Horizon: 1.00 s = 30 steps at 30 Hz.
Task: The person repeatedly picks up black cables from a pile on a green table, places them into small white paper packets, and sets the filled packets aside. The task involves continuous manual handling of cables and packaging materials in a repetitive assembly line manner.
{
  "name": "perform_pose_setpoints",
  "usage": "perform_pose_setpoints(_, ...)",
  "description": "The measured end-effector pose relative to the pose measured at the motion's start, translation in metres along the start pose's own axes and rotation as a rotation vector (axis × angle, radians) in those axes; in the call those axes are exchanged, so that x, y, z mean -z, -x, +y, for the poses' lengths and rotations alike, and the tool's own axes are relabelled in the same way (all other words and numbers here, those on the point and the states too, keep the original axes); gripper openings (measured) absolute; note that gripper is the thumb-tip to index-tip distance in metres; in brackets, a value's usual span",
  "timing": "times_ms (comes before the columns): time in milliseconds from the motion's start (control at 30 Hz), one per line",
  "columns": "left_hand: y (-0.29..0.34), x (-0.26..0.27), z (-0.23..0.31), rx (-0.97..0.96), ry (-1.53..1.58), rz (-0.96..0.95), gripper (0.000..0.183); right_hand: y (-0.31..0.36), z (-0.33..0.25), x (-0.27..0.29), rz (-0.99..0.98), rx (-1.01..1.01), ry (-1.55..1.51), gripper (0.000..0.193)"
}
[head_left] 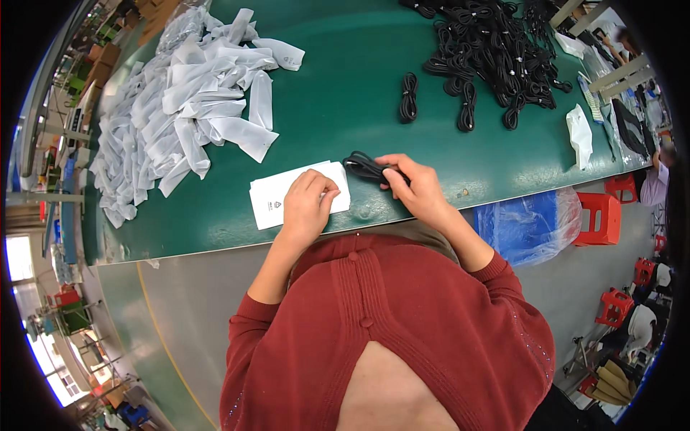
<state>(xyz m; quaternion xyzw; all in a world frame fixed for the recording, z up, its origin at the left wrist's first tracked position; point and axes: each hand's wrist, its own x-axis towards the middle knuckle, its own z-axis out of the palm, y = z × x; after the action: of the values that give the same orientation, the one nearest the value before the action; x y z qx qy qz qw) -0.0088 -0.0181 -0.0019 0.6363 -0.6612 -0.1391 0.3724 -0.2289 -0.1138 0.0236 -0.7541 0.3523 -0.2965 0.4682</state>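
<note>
My right hand [417, 188] grips one end of a coiled black cable [365, 167] just above the table's near edge. The other end of the coil reaches the right side of a small stack of flat white plastic bags [267, 197]. Over that stack lies my left hand [307, 207], its fingers curled and thumb drawn in against them. Whatever is between those fingertips, if anything, is hidden. A small dark print shows on the top bag, beside the left hand.
A big heap of translucent white bags [172, 108] covers the table's left. Black coiled cables [489, 50] pile up at the far right, with single coils [408, 98] nearer. A crumpled white bag [578, 136] lies right. Below the edge are a plastic-lined blue bin [517, 226] and red stool [600, 218].
</note>
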Motion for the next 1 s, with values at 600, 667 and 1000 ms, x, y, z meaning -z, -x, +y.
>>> perform_pose_setpoints(600,0.001,0.009,0.001,0.254,0.318,0.066,0.007,0.005,0.004,0.000,-0.019,0.406,0.293,0.029)
perform_pose_setpoints(667,0.000,0.010,0.001,0.266,0.359,0.075,0.007,0.003,0.003,0.001,-0.041,0.462,0.346,0.028)
perform_pose_setpoints(1000,-0.007,0.018,0.024,-0.150,0.123,-0.006,0.011,-0.012,-0.005,-0.007,-0.342,-0.531,-0.387,0.023)
